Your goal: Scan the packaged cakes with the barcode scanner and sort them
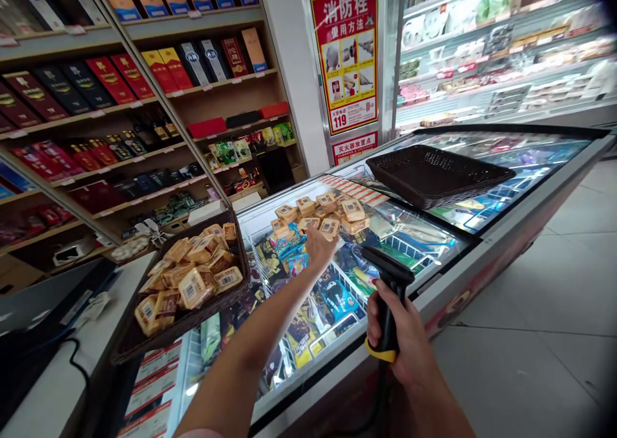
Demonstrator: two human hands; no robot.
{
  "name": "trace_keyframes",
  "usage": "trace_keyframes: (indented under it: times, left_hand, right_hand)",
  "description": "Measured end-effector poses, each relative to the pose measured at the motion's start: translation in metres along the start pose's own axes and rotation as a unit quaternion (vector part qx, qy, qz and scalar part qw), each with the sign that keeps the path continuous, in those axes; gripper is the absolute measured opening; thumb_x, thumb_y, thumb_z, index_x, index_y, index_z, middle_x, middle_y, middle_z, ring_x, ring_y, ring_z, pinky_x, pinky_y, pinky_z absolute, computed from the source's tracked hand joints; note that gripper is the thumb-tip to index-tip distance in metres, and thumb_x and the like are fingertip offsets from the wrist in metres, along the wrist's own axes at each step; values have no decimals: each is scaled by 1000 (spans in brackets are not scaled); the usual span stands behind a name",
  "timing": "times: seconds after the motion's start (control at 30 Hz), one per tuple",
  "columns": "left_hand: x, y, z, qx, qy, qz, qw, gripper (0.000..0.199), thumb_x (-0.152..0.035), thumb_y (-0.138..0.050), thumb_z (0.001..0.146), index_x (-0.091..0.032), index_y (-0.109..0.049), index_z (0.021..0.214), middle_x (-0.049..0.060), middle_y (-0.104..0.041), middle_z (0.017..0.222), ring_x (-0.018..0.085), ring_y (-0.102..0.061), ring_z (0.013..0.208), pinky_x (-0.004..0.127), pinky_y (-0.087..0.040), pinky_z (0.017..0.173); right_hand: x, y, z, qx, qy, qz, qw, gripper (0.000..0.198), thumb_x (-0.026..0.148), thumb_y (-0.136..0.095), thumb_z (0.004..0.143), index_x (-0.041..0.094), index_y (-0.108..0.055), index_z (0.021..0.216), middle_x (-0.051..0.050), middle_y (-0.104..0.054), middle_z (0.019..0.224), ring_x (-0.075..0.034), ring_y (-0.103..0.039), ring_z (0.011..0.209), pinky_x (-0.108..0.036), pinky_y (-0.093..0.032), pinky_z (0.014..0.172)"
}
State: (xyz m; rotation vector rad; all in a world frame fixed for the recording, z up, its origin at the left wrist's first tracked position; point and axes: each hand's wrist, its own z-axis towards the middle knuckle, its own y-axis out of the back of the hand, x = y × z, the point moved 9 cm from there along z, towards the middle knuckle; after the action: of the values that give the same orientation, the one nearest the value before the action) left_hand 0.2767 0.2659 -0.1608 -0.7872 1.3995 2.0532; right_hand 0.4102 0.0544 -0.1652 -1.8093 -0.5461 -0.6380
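Your left hand (317, 245) is stretched out over the freezer (482, 232), its grip closed around one packet (330, 228) at the near edge of a pile (328, 211) of the same packets lying on the glass lid. The packet is small, flat and tan, wrapped in clear film, with a white barcode label facing you. The rest of the pile sits just beyond your fingers, each piece the same tan block with the same label.

Down and left of that grip, a dark wicker basket (144, 341) rests tilted on the tabletop (58, 386) edge, filled with more of these packets, labels turned many ways. Up and right of the grip, well apart from it, a second dark basket (434, 174) sits empty on the freezer lid. Under the glass, straight below your left hand, wire bins hold bright wrapped ice creams in blue, yellow and black.

Your right hand (400, 335) is nearer to you, down and right of the left. Its grip is wrapped fully around the handle of a black scanner (388, 277) with a yellow band at the base; the scanner head points toward the pile.
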Motion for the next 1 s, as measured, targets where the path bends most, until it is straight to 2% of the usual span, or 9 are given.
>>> trace_keyframes:
  times: [0.1, 0.17, 0.37, 0.57, 0.77, 1.0]
  left_hand:
    - [11, 32, -2, 20, -19, -15, 1000, 83, -19, -83, 61, -20, -40, 132, 12, -61, 125, 30, -59, 116, 45, -47, 97]
    - [13, 61, -10, 28, -60, -42, 997, 82, -11, -82, 58, -20, -43, 129, 10, -63, 118, 27, -62, 111, 43, -49, 95]
    - [17, 151, -51, 36, -167, -88, 981, 78, -3, -73, 59, -21, -44, 129, 9, -62, 118, 24, -62, 111, 40, -49, 97]
    - [29, 224, -89, 3, -194, -63, 979, 78, -2, -68, 62, -22, -43, 133, 9, -61, 120, 23, -62, 112, 38, -52, 94]
    - [44, 261, -110, -32, -195, -60, 978, 78, -4, -69, 64, -22, -43, 135, 10, -60, 120, 24, -61, 112, 41, -51, 97]
    - [48, 263, -117, -34, -195, -49, 979, 78, -3, -68, 64, -22, -42, 135, 10, -59, 120, 25, -59, 114, 41, -51, 96]
  right_hand:
    - [-4, -12, -9, 17, -10, -15, 1000, 43, 51, -82, 69, 21, -55, 82, 9, -53, 56, -5, -43, 34, -18, -37, 31]
    - [-10, -22, -17, 32, -19, -25, 999, 44, 52, -82, 69, 21, -53, 78, 9, -53, 56, -5, -43, 33, -18, -37, 30]
    - [-30, -66, -48, 98, -28, -50, 994, 43, 51, -81, 70, 23, -54, 89, 10, -54, 57, -6, -43, 32, -18, -36, 29]
    - [-57, -109, -88, 165, -69, -85, 980, 47, 52, -81, 69, 21, -53, 90, 10, -52, 54, -5, -42, 30, -16, -34, 28]
    - [-78, -127, -110, 213, -93, -105, 967, 44, 53, -79, 73, 21, -51, 85, 10, -52, 54, -5, -41, 29, -17, -34, 26]
    - [-83, -125, -113, 217, -101, -113, 964, 45, 54, -80, 71, 21, -53, 87, 10, -52, 53, -6, -41, 28, -17, -34, 26]
